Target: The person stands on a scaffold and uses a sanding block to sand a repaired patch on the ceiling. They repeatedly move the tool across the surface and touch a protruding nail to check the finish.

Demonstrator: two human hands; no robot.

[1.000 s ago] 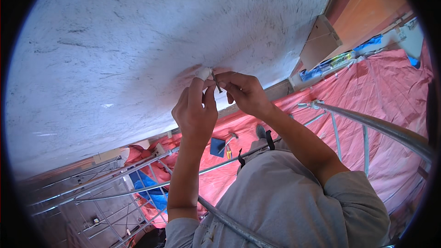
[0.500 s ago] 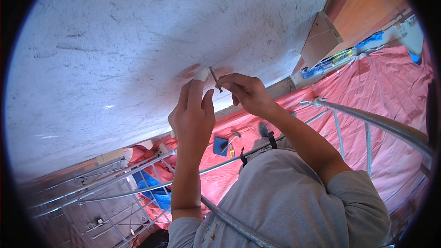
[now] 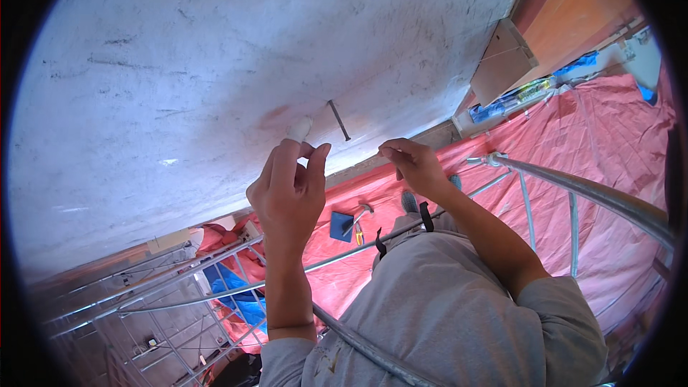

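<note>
A long dark nail [image 3: 339, 120] sticks out of the pale, scuffed wall [image 3: 193, 64], its head toward me and slightly down. To its left is my left hand [image 3: 285, 183], raised close to the wall, with one fingertip capped in a white covering [image 3: 299, 128]. Its thumb and other fingers are bent but apart, with nothing visible between them. My right hand [image 3: 417, 167] is right of and below the nail, not touching it. The right fingers are curled together, and no object shows in them.
Metal scaffold rails [image 3: 588, 190] surround me. Red sheeting [image 3: 566, 136] covers the floor below, where a hammer [image 3: 364, 210], a dark blue square item [image 3: 341, 226] and a yellow-handled tool [image 3: 360, 235] lie. A brown board [image 3: 504, 64] juts at the wall's right end.
My right hand has let go of the nail and drawn back right and down. The nail stays in the wall by itself. My left hand has shifted slightly left and down.
</note>
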